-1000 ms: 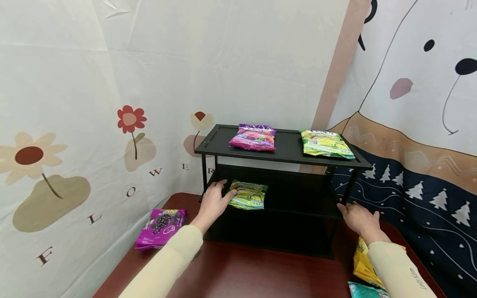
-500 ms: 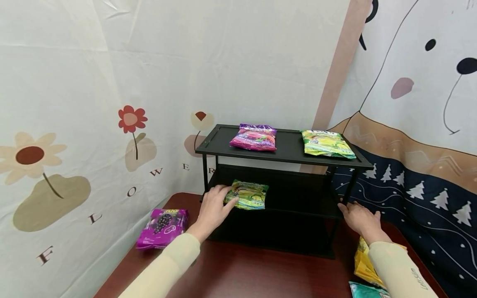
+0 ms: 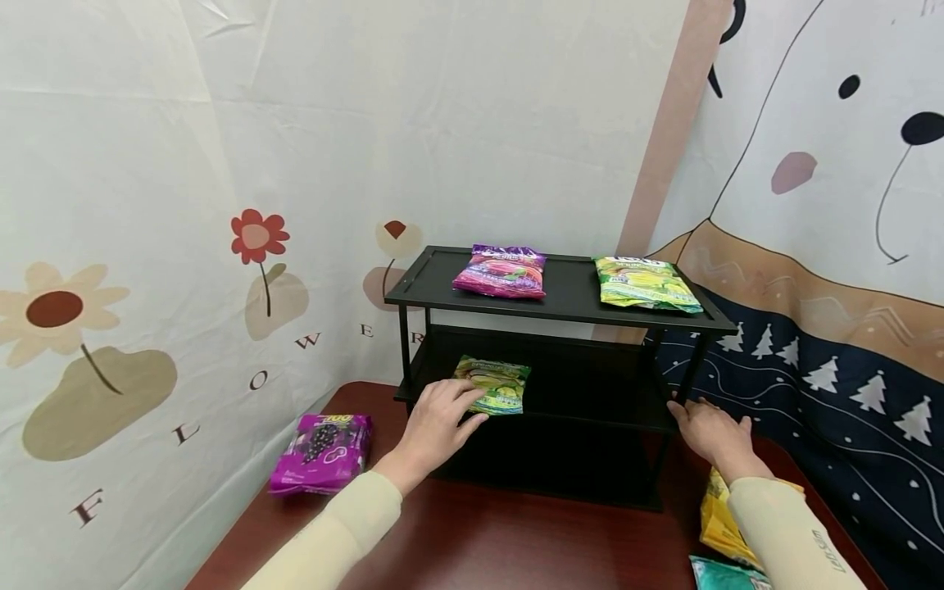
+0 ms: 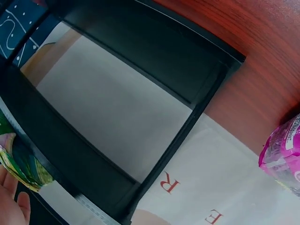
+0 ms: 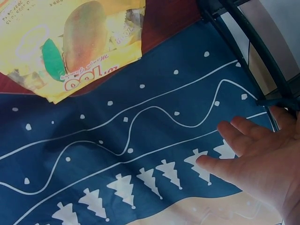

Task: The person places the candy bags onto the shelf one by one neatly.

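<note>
In the head view, a green-and-yellow candy bag (image 3: 500, 387) lies on the middle tier of a black shelf rack (image 3: 583, 381). My left hand (image 3: 437, 422) is at the bag's front left, with its fingers over the bag's near edge and its thumb apart below. The left wrist view catches only part of that hand (image 4: 11, 201) beside the bag (image 4: 23, 164). My right hand (image 3: 711, 434) rests against the rack's right front post at middle-tier height. In the right wrist view the right hand's fingers (image 5: 241, 133) are loosely extended, some touching the black frame.
On the top tier lie a purple-pink candy bag (image 3: 503, 272) and a yellow-green one (image 3: 647, 285). A purple grape candy bag (image 3: 322, 453) is on the red-brown table (image 3: 509, 541) at left. Yellow (image 3: 723, 524) and teal (image 3: 726, 575) bags lie at right. Printed cloth hangs behind.
My left hand has drawn back from the shelf's left post and shifted right, to the front of the green bag. The bag stays about where it was. The right hand has not moved.
</note>
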Tool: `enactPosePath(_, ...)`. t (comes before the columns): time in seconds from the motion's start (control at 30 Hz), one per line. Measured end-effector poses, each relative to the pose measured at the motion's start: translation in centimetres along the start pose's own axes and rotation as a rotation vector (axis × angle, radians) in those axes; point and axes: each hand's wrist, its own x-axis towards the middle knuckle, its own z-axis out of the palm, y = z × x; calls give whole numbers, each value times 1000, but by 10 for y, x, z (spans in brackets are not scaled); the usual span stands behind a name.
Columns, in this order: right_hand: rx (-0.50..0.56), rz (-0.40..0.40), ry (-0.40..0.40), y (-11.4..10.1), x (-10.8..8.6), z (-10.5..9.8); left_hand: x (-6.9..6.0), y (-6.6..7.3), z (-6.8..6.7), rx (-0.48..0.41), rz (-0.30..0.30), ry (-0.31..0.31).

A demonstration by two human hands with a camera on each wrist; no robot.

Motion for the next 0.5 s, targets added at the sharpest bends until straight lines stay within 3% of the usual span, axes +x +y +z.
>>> enactPosePath(0.23, -8, 5, 3, 0, 0, 0, -1, 5, 3, 13, 112, 41)
enactPosePath(0.5, -22, 18, -2, -1, 0, 0, 0, 7, 8, 64, 169, 23)
